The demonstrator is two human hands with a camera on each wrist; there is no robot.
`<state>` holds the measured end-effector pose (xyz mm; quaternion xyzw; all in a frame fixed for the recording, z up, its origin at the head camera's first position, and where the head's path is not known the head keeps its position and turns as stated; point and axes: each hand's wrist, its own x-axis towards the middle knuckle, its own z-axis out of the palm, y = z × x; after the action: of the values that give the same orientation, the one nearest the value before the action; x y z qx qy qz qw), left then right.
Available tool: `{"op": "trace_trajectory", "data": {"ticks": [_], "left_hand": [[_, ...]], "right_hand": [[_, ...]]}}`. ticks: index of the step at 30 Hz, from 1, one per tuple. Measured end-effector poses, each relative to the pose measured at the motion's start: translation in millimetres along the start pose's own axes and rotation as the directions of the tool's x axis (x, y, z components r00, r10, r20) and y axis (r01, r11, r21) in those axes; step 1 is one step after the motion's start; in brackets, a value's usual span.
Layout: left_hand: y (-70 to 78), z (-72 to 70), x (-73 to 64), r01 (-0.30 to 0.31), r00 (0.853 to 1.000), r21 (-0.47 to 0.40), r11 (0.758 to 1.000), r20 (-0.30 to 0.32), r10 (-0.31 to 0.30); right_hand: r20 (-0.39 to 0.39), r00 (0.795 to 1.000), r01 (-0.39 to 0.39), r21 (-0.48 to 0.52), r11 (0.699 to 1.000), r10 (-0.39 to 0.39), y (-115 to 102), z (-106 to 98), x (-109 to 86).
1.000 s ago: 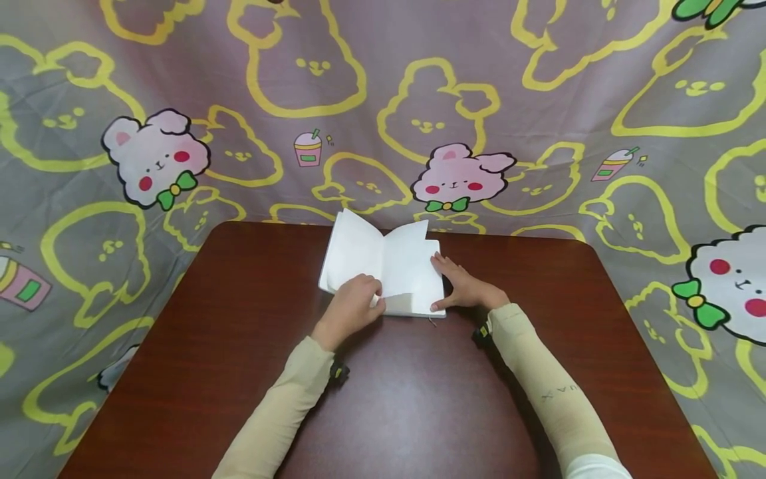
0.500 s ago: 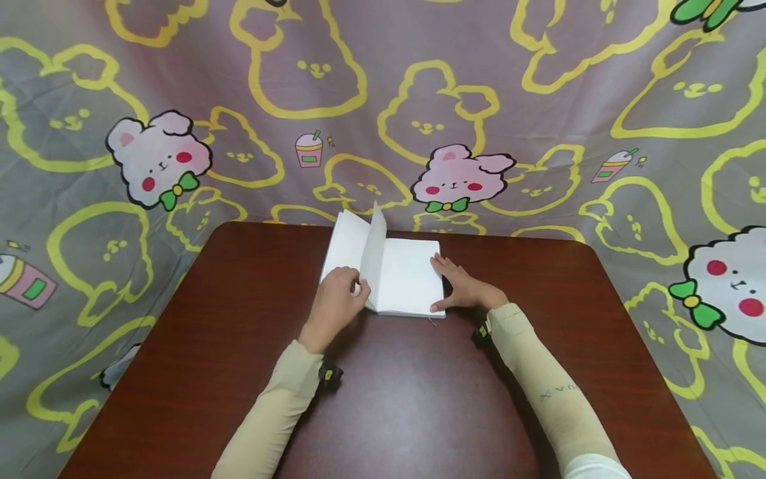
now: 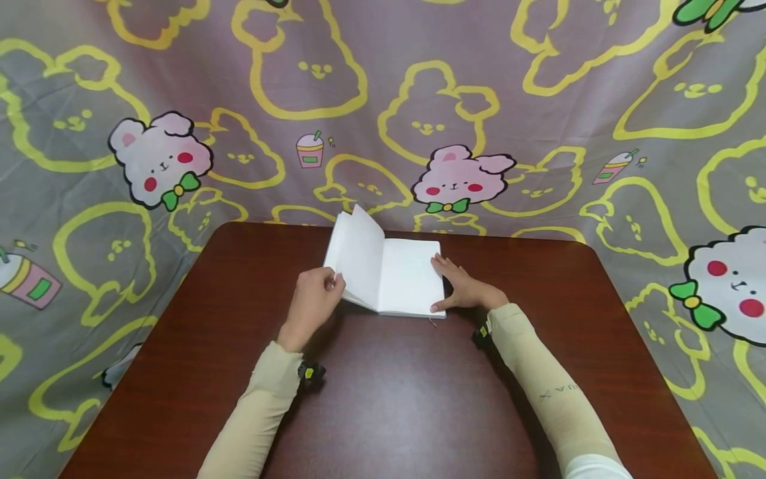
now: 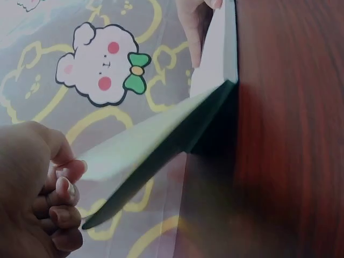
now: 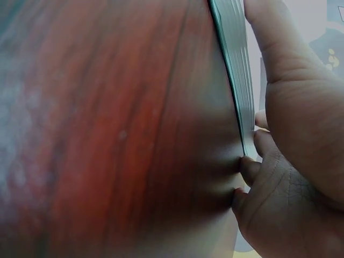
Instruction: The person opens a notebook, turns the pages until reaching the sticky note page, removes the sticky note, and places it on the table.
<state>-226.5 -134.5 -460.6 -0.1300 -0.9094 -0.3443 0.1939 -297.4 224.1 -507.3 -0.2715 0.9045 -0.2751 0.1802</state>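
An open notebook (image 3: 413,276) with white pages lies near the table's far side, its left half tilted up. In the left wrist view its dark green cover (image 4: 180,137) slopes off the table. The curled fingers of my left hand (image 3: 311,299) pinch a page (image 4: 123,142) by its near left corner. On the notebook's right edge rests my right hand (image 3: 473,291), fingers spread and thumb on the near corner. The right wrist view has its fingertips touching the side of the page stack (image 5: 239,59). A short ribbon (image 3: 433,322) sticks out below the notebook.
The dark red-brown wooden table (image 3: 407,399) has rounded far corners. Behind it and at both sides hangs a patterned cloth (image 3: 353,60). A small black device sits on each wrist.
A page has turned over from the right side to the left, and my left hand has moved left with it. My right hand has stayed in place.
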Motion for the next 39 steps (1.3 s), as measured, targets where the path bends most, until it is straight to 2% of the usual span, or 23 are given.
{"op": "trace_trajectory", "data": {"ticks": [5, 8, 11, 14, 19, 21, 27, 31, 33, 36, 39], "left_hand": [[-12.0, -5.6, -5.9, 0.066, 0.998, 0.026, 0.997, 0.022, -0.067], [-20.7, -7.7, -7.6, 0.106, 0.991, 0.046, 0.993, 0.076, -0.109], [-29.9, -8.4, -7.4, 0.148, 0.977, 0.064, 0.987, 0.142, -0.156], [-38.5, -6.8, -7.4, 0.212, 0.952, 0.086, 0.973, 0.208, -0.226], [-46.4, -0.6, -8.6, 0.298, 0.897, 0.137, 0.945, 0.297, -0.326], [-47.5, 1.4, -8.6, 0.312, 0.882, 0.153, 0.938, 0.32, -0.346], [-47.6, 2.5, -8.4, 0.333, 0.852, 0.184, 0.925, 0.361, -0.379], [-48.6, 1.1, -8.0, 0.328, 0.851, 0.198, 0.924, 0.363, -0.38], [-49.4, 1.7, -8.5, 0.318, 0.861, 0.21, 0.924, 0.344, -0.375], [-49.5, 5.6, -9.3, 0.267, 0.906, 0.25, 0.931, 0.265, -0.331], [-47.1, 12.2, -8.4, 0.178, 0.956, 0.325, 0.929, 0.168, -0.242]], "right_hand": [[0.006, 1.0, -0.004, -0.003, 1.0, 0.004, 0, 1, 1.1], [0.009, 1.0, -0.017, -0.011, 1.0, 0.018, 1, 1, 1.6], [0.005, 1.0, -0.024, -0.008, 1.0, 0.024, 2, 1, 1.3], [0.007, 1.0, -0.021, 0.003, 1.0, 0.021, 2, 1, 0.7], [0.009, 1.0, -0.012, 0.013, 1.0, 0.012, 2, 0, 0.1], [0.003, 1.0, -0.007, 0.014, 1.0, 0.007, 2, 0, 0.5], [0.003, 1.0, -0.006, 0.015, 1.0, 0.006, 2, 1, 0.8], [0.001, 1.0, -0.013, 0.03, 0.999, 0.013, -1, 0, -0.5], [0.002, 1.0, -0.019, 0.03, 0.999, 0.018, -2, -1, -1.0], [-0.001, 1.0, -0.016, 0.027, 1.0, 0.016, -2, -1, -0.9], [-0.002, 1.0, -0.02, 0.024, 1.0, 0.02, -1, 0, -0.1]]}}
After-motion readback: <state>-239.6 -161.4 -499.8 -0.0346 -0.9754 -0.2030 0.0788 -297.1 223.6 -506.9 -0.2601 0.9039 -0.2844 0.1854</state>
